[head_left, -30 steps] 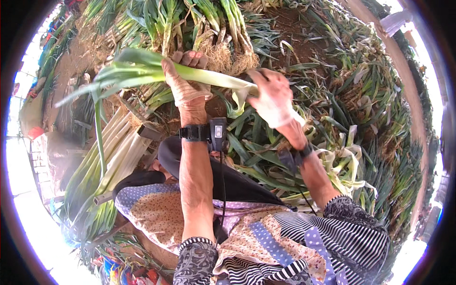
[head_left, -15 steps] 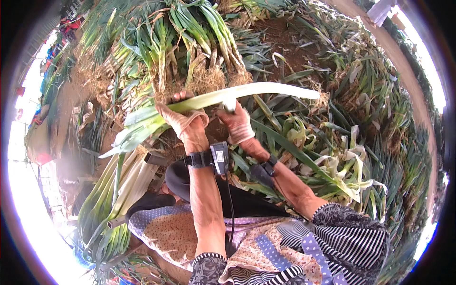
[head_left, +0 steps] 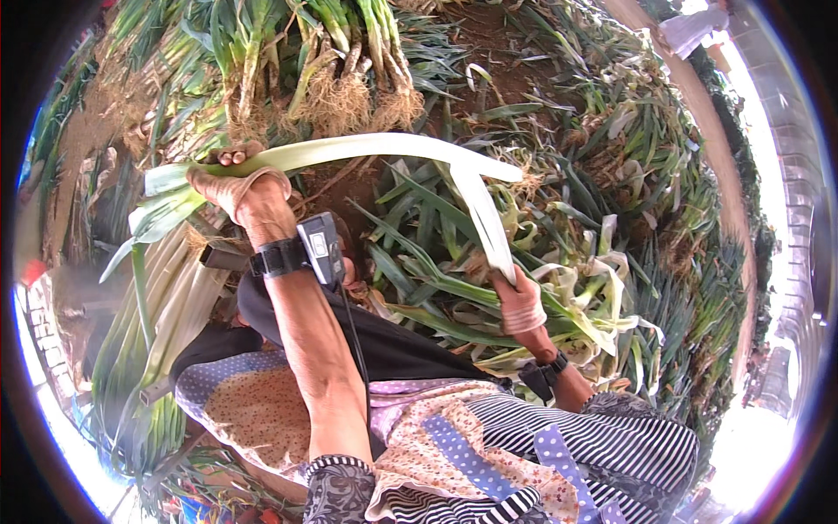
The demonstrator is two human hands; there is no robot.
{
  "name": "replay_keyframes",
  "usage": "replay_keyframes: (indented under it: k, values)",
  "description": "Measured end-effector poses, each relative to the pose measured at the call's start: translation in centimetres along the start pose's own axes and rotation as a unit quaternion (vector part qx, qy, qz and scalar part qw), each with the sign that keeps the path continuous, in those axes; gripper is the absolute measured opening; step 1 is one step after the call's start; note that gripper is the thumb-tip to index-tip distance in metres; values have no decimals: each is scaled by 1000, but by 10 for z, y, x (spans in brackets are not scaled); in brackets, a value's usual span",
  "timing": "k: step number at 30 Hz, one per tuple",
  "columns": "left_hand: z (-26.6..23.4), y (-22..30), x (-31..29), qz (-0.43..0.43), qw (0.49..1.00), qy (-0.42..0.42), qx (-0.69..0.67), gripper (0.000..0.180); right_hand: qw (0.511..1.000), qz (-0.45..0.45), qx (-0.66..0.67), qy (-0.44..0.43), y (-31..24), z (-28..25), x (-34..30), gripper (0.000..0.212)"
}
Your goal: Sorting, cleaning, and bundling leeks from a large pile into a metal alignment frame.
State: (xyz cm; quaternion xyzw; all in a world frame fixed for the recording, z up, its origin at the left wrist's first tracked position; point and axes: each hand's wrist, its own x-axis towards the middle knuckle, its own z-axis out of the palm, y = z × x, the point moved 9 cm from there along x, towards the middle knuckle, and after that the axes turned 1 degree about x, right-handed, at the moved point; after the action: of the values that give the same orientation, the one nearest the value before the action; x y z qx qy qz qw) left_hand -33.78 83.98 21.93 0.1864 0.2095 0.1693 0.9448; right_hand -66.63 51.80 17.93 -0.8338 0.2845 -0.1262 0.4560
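A long leek (head_left: 375, 145) with a pale shaft lies crosswise before me, its root end to the right. Around its green leaf end my left hand (head_left: 237, 185) is closed, wearing a worn, pale covering over the palm. A whitish strip of outer leaf (head_left: 482, 214) hangs from the shaft near the root end, still joined there. My right hand (head_left: 519, 301), lower and to the right, is closed on the free end of that strip and holds it stretched. It has a similar pale covering.
Unpeeled leeks with shaggy roots (head_left: 336, 98) lie at the far side. Cleaned leeks (head_left: 170, 293) are stacked at my left beside a metal bar end (head_left: 223, 256). Stripped leaves (head_left: 602, 301) pile up at my right, with bare soil (head_left: 489, 52) beyond.
My right hand has moved from the shaft down and right, pulling the leaf strip away from the leek. My left hand and the leek have shifted left in view.
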Motion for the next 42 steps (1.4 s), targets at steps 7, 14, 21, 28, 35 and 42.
replay_keyframes:
  k: [7,14,21,28,35,42]
  values:
    - [-2,-3,-1,-26,1000,-3,10,36,966,206,-60,147,85,-133,-7,25]
    - [10,-15,8,-91,989,-110,-44,34,939,94,-301,137,226,-261,13,17]
    - [33,2,-9,-90,967,-232,-52,36,850,120,-503,102,60,-190,57,64]
    - [54,-12,-38,-99,941,-316,-76,39,908,-348,-159,170,-185,16,69,58]
    - [62,-8,-57,-89,917,-388,-27,44,967,-179,-177,-39,-196,151,146,43]
    - [76,-6,-78,-169,865,-469,-61,46,963,-91,-194,-165,-117,190,195,48]
